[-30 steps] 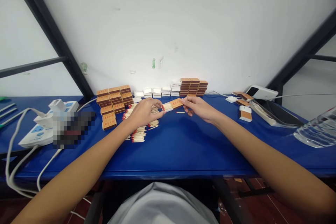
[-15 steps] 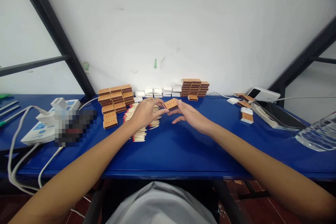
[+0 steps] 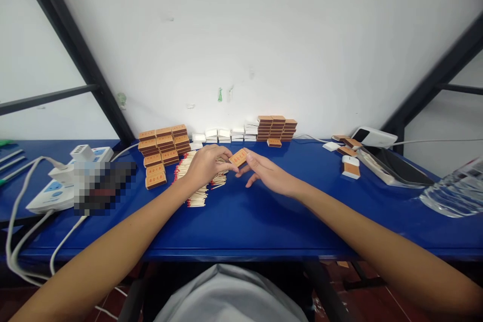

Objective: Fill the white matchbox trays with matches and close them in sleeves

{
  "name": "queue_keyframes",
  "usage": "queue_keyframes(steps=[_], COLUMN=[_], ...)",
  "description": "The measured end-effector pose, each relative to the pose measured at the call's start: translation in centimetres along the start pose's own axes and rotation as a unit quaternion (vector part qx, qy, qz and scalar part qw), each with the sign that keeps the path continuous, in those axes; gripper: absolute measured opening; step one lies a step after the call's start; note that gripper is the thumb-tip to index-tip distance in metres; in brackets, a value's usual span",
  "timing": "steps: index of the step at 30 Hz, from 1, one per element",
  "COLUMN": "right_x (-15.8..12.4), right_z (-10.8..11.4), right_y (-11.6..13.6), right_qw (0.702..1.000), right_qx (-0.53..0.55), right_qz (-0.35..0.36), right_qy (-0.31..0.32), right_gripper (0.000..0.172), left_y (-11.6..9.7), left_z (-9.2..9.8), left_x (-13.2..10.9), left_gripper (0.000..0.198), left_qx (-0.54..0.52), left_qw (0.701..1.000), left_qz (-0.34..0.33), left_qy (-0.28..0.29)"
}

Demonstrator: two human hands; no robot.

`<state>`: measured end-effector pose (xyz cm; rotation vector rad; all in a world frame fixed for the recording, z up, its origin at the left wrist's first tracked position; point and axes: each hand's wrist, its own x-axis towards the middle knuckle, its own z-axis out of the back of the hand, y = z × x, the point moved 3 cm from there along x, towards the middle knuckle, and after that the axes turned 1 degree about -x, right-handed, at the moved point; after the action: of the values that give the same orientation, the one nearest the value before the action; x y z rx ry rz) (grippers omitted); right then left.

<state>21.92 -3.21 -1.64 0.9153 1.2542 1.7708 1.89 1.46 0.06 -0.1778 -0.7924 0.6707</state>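
A small orange matchbox is held above the blue table between my two hands. My right hand grips its right end, thumb on top and the lower fingers loosely curled. At the box's left end, the thumb and fingers of my left hand are pinched close against it. Loose matches with red heads lie in a pile beneath and beside my left hand, which hides part of them.
Matchbox stacks stand at the left and by the wall. White trays sit between them. A power strip with cables lies at left. At right are a phone, loose boxes and a clear bottle.
The matchbox has tilted, and the red match heads that showed at its left end are now out of sight. Both hands stay around it; the whole view has shifted slightly.
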Motion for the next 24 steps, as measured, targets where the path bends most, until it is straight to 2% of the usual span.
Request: queue_keyframes(steps=[7,11,13,15,19,21,24], right_x=[0.6,0.5,0.3,0.1,0.2,0.3,0.3], right_z=[0.9,1.7,2.3,2.9,3.9,4.2,4.4], right_y=[-0.6,-0.7,-0.6,-0.5,-0.3,-0.3,-0.2], right_qw=[1.0,0.996,0.986,0.966,0.932,0.923,0.917], right_qx=[-0.007,-0.086,-0.159,-0.241,-0.34,-0.361,-0.378], right_qz=[0.003,0.009,0.019,0.031,0.044,0.042,0.036], right_qy=[0.009,-0.016,-0.053,-0.088,-0.118,-0.123,-0.125], right_gripper=[0.059,0.061,0.063,0.065,0.055,0.051,0.05], left_y=[-1.1,-1.8,-1.3,-0.2,3.5,5.5,7.6], left_z=[-0.4,0.5,2.4,5.3,11.1,12.6,13.0], left_x=[-0.3,0.3,1.0,1.5,1.7,1.3,0.7], left_gripper=[0.028,0.028,0.027,0.026,0.031,0.031,0.025], left_qx=[0.02,0.088,0.133,0.155,0.266,0.309,0.335], left_qw=[0.999,0.993,0.986,0.982,0.955,0.94,0.925], left_qz=[0.021,0.037,0.056,0.075,0.127,0.139,0.151], left_qy=[0.02,0.069,0.082,0.074,0.033,0.046,0.093])
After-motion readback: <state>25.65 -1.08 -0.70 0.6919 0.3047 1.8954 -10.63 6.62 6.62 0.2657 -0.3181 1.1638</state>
